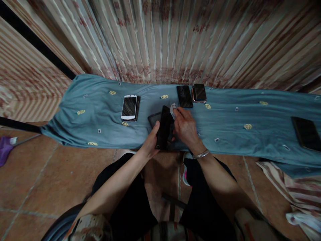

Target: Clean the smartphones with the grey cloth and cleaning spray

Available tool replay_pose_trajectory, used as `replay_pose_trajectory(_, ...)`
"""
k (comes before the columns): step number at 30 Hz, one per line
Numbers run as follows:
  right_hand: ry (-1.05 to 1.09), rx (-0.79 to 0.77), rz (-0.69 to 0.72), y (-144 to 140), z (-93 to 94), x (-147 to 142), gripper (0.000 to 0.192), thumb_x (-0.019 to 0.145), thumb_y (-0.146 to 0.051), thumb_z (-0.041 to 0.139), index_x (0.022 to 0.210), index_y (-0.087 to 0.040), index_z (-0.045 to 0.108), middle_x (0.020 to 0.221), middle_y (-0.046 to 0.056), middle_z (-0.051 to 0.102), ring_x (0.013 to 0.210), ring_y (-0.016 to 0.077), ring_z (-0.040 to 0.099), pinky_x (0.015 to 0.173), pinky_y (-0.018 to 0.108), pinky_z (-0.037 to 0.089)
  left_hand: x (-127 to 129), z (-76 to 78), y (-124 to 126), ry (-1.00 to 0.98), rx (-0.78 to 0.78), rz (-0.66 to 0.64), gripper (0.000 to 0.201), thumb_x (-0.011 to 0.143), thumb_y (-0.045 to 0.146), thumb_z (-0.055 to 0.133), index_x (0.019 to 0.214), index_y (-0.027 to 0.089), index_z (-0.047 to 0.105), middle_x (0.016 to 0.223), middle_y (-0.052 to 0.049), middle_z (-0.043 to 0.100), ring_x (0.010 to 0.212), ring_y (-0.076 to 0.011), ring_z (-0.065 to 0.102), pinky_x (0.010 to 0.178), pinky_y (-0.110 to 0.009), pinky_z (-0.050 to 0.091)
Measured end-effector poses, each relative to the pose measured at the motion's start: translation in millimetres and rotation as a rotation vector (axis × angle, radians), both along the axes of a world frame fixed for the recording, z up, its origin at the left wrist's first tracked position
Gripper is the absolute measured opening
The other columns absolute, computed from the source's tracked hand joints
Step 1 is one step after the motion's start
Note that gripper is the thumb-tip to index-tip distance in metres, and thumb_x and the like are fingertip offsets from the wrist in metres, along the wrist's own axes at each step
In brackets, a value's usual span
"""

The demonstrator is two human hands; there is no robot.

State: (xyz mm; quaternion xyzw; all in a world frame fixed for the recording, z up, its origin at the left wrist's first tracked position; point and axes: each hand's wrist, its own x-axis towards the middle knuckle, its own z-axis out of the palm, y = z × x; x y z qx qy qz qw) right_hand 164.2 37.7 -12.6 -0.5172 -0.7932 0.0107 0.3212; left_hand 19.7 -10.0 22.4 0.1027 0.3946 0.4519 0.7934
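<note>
My left hand [151,140] grips a black smartphone [164,129] by its lower left side, tilted up above the blue cloth. My right hand [185,127] pinches a small whitish wipe [173,109] at the phone's upper right edge. Behind the held phone, another dark flat device [151,119] lies on the cloth, mostly hidden. Just beyond my right hand rests a black phone [185,96]. Beside that one sits a small stack of phones [200,92]. To the left, a white phone [129,107] lies on top of a darker one.
The patterned blue cloth [233,110] covers a long narrow surface before me. A dark tablet-like device [306,133] lies at its right end. A striped curtain [160,43] hangs along the back. Brown floor tiles [32,180] and a purple object [6,150] show at the left.
</note>
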Motion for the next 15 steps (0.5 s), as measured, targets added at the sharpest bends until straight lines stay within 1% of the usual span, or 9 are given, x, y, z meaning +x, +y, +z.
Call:
replay_pose_trajectory(3, -0.007, 0.003, 0.029, -5, 1.9, -4, 0.047, 0.093, -0.011, 0.036, 0.136, -0.015, 0.055, 0.131, 0.016, 0.059, 0.117, 0.0278, 0.054, 0.105, 0.047, 0.044, -2, -1.1, 2, -0.010, 0.000, 0.034, 0.046, 0.100, 0.042, 0.037, 0.130, 0.015, 0.060, 0.104, -0.008, 0.076, 0.093, -0.0193, 0.072, 0.094, -0.037, 0.054)
replay_pose_trajectory(8, -0.003, 0.008, 0.106, -13, 6.7, -11, 0.044, 0.094, -0.010, 0.038, 0.132, -0.016, 0.058, 0.127, 0.015, 0.060, 0.113, 0.0269, 0.056, 0.100, 0.045, 0.048, -4, -2.2, 4, -0.012, -0.001, 0.027, 0.052, 0.098, 0.047, 0.039, 0.134, 0.016, 0.058, 0.112, -0.009, 0.074, 0.108, -0.0236, 0.068, 0.102, -0.038, 0.049)
replay_pose_trajectory(11, -0.007, -0.001, 0.140, -18, 10.3, -15, 0.043, 0.093, -0.008, 0.039, 0.130, -0.015, 0.060, 0.127, 0.015, 0.061, 0.112, 0.0266, 0.056, 0.101, 0.044, 0.048, -5, -1.3, 5, 0.005, -0.016, 0.031, 0.052, 0.098, 0.049, 0.037, 0.133, 0.017, 0.059, 0.110, -0.008, 0.075, 0.111, -0.0239, 0.066, 0.102, -0.038, 0.048)
replay_pose_trajectory(15, 0.004, -0.004, 0.196, -27, 13.2, -21, 0.041, 0.094, -0.008, 0.039, 0.128, -0.012, 0.062, 0.126, 0.017, 0.062, 0.111, 0.0270, 0.055, 0.101, 0.044, 0.049, -7, -1.6, 9, -0.006, -0.021, 0.081, 0.050, 0.098, 0.048, 0.037, 0.124, 0.016, 0.065, 0.104, -0.007, 0.076, 0.108, -0.0235, 0.067, 0.100, -0.036, 0.050)
